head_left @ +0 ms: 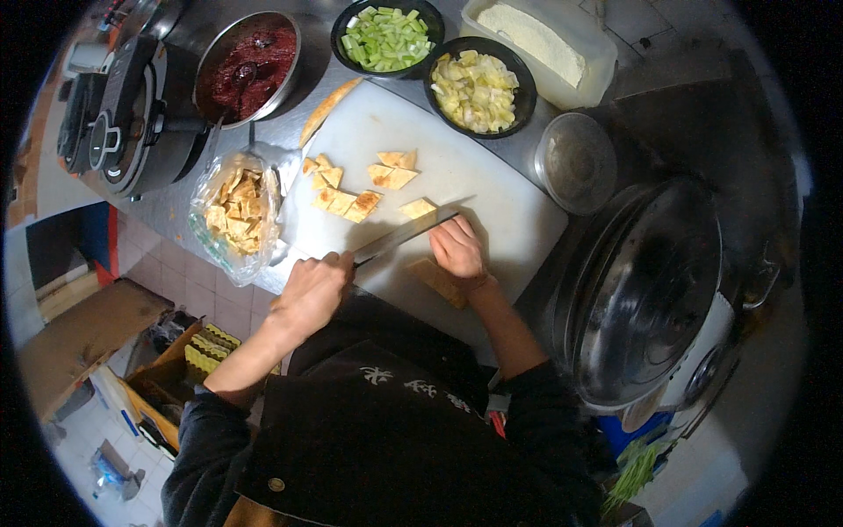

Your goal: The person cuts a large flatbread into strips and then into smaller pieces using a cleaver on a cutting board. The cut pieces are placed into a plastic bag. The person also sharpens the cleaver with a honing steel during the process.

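Note:
My left hand [314,288] is wrapped round the handle of a knife [408,235], whose blade slants across the white cutting board [518,211] to the right. Beside the blade, my right hand [458,249] has its fingers curled down at the board; whatever they press on is hidden. A cut piece of golden flatbread [417,208] lies just past the blade. More diamond-shaped flatbread pieces [349,205] lie in small groups farther left on the board. A browned strip of flatbread [436,282] rests by my right wrist, in shadow. Another curved strip [327,112] lies along the board's far left edge.
Left of the board stands an open plastic bag of flatbread pieces [237,215]. Beyond are a steel bowl of dark red paste [290,79], a black bowl of chopped greens [386,39], one of pale chopped vegetable [479,90] and a tub of pale powder [536,44]. A large dark pan [650,299] stands right.

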`<action>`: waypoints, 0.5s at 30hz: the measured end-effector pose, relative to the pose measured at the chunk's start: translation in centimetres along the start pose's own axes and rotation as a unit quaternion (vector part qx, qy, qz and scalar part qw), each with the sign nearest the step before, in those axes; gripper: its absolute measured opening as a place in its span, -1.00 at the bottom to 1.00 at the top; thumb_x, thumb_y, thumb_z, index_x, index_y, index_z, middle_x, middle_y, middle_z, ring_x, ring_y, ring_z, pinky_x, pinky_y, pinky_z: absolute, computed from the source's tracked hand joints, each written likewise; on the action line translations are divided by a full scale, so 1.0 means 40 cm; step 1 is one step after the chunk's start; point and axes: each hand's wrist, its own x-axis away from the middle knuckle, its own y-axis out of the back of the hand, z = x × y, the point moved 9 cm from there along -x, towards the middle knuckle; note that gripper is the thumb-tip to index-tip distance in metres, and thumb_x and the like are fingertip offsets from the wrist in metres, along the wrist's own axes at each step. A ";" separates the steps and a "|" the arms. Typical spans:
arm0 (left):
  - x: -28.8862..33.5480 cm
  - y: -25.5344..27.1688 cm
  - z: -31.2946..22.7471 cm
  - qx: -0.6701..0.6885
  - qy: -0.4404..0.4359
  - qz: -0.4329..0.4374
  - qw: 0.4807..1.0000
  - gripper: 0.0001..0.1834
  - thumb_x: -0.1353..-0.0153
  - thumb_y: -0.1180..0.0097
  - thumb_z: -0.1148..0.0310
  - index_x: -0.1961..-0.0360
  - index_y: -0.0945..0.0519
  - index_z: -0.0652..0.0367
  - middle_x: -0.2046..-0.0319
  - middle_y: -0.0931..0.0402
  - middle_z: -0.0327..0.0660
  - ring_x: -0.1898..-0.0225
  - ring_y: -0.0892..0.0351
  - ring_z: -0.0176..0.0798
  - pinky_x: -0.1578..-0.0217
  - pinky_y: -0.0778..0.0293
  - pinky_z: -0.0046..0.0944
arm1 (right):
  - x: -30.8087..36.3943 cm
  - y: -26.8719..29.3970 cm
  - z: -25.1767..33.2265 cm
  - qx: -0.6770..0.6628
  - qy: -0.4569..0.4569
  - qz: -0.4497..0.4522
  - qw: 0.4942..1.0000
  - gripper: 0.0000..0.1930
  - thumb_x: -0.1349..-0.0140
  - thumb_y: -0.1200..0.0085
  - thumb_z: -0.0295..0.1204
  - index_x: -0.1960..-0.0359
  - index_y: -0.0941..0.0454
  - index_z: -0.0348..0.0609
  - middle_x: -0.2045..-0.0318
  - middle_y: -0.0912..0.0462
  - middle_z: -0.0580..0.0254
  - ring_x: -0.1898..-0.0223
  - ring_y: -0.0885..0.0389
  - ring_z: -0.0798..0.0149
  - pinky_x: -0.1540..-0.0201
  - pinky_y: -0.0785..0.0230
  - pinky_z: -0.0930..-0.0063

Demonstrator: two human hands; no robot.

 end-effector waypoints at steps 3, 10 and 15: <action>-0.093 -0.018 -0.032 0.010 -0.019 -0.023 1.000 -0.65 -0.08 -0.09 0.55 0.06 -0.65 0.27 0.58 -0.61 0.09 0.48 -0.69 0.08 0.39 -0.57 -0.01 | -0.009 0.000 0.008 -0.010 -0.007 -0.003 1.000 -0.76 -0.14 -0.21 -0.64 0.13 -0.70 -0.29 0.11 -0.69 0.09 0.02 -0.63 0.04 -0.04 -0.50 0.24; -0.152 -0.021 0.010 0.104 -0.010 -0.097 0.990 -0.79 -0.34 -0.15 0.27 0.23 -0.67 0.18 0.55 -0.63 0.06 0.51 -0.66 0.14 0.43 -0.55 0.05 | -0.016 0.012 0.028 0.013 0.005 0.017 1.000 -0.77 -0.14 -0.24 -0.64 0.14 -0.70 -0.29 0.09 -0.69 0.06 -0.02 -0.62 -0.01 -0.11 -0.51 0.21; -0.081 -0.021 0.003 0.060 0.008 -0.074 0.995 -0.75 -0.28 -0.20 0.30 0.13 -0.66 0.24 0.46 -0.62 0.05 0.52 -0.63 0.14 0.44 -0.56 0.02 | -0.009 0.054 0.064 0.036 0.019 0.001 0.999 -0.76 -0.13 -0.19 -0.64 0.12 -0.67 -0.35 0.05 -0.65 0.03 -0.08 -0.58 0.01 -0.15 -0.48 0.23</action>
